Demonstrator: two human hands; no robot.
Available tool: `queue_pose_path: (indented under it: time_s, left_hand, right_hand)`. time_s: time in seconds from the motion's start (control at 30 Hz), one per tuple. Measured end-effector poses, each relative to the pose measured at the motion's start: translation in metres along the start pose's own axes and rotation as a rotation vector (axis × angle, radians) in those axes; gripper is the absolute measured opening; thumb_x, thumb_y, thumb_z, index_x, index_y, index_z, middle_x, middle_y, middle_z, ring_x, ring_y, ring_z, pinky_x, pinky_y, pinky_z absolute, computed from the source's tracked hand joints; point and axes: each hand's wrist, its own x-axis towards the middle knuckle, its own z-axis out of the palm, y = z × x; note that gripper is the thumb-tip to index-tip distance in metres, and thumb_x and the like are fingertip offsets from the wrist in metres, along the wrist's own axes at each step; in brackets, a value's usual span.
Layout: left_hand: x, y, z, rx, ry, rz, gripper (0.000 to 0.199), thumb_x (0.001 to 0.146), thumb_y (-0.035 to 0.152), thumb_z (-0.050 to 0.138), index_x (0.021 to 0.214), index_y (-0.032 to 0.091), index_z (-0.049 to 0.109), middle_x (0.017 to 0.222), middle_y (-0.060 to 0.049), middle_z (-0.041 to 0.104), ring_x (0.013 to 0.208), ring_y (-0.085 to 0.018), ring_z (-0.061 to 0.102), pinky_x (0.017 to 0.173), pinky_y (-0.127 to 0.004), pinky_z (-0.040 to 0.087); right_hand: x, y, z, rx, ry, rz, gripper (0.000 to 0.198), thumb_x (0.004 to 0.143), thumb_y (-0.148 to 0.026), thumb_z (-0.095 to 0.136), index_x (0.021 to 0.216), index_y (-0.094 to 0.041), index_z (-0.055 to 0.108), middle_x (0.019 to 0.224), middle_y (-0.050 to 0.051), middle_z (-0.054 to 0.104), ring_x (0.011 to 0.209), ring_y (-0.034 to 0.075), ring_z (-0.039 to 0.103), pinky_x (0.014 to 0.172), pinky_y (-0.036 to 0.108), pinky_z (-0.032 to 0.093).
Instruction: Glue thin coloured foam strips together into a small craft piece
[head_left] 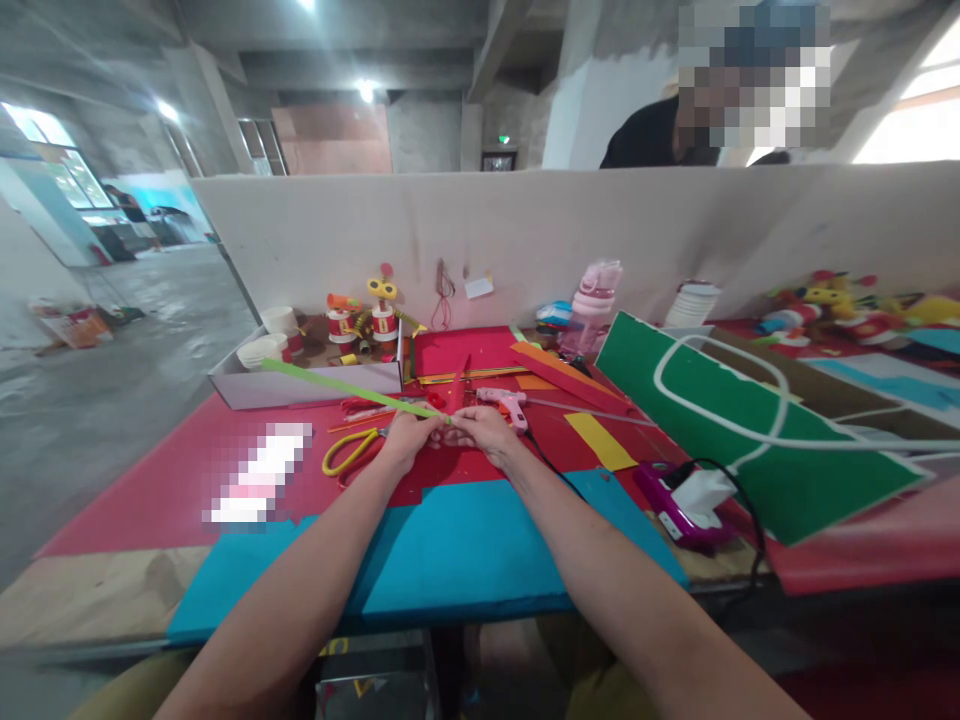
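Over the middle of the red-covered table, my left hand and my right hand meet, fingers pinched around one end of a bright green paper strip. The strip's long free part slants up to the left, past the white box. Just behind my fingers a pink glue gun lies on its side. Yellow-handled scissors or pliers rest left of my left hand; their tips are partly hidden. Red paper strips lie beyond my hands.
A white box holds paper cups and small toy figures. Blue sheet covers the front edge. At right are a purple power strip, a white cable and a leaning green board. A pink bottle stands by the partition. A person is behind it.
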Motion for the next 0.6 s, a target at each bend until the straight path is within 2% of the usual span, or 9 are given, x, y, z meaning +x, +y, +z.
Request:
queue_pose_path:
  time_s: [0.17, 0.27, 0.43, 0.6]
  left_hand:
    - [0.0020, -0.0009, -0.0021, -0.112, -0.006, -0.088, 0.029, 0.058, 0.032, 0.077, 0.067, 0.015, 0.055, 0.052, 0.002, 0.055, 0.044, -0.009, 0.050, 0.041, -0.020, 0.042]
    - [0.0024, -0.0009, -0.0027, -0.124, -0.007, -0.116, 0.030, 0.058, 0.033, 0.078, 0.069, 0.014, 0.057, 0.052, 0.002, 0.055, 0.044, -0.009, 0.050, 0.042, -0.021, 0.042]
    - [0.0015, 0.0005, -0.0014, -0.038, 0.059, -0.058, 0.027, 0.060, 0.032, 0.075, 0.068, 0.014, 0.057, 0.047, 0.004, 0.052, 0.040, -0.009, 0.048, 0.041, -0.021, 0.042]
    - [-0.0009, 0.0033, 0.0011, 0.025, 0.086, -0.010, 0.020, 0.064, 0.028, 0.070, 0.067, 0.016, 0.054, 0.048, 0.005, 0.052, 0.038, -0.009, 0.048, 0.040, -0.021, 0.041]
  right_hand:
    - [0.0008, 0.0003, 0.0015, -0.014, -0.027, -0.026, 0.012, 0.080, -0.012, 0.065, 0.069, -0.014, 0.061, 0.061, 0.002, 0.068, 0.057, 0.010, 0.066, 0.068, 0.024, 0.059]
    - [0.0020, 0.0007, 0.0027, -0.016, 0.003, -0.054, 0.012, 0.080, -0.010, 0.063, 0.070, -0.015, 0.060, 0.058, 0.000, 0.066, 0.056, 0.011, 0.067, 0.069, 0.026, 0.060]
    - [0.0025, -0.0006, 0.0033, 0.028, 0.071, -0.039, 0.010, 0.084, -0.008, 0.056, 0.077, -0.016, 0.057, 0.057, -0.001, 0.065, 0.051, 0.010, 0.065, 0.065, 0.028, 0.061]
    - [0.0010, -0.0006, 0.0043, -0.020, 0.094, -0.063, 0.015, 0.084, -0.017, 0.064, 0.069, -0.014, 0.060, 0.056, 0.001, 0.066, 0.048, 0.009, 0.064, 0.055, 0.021, 0.059]
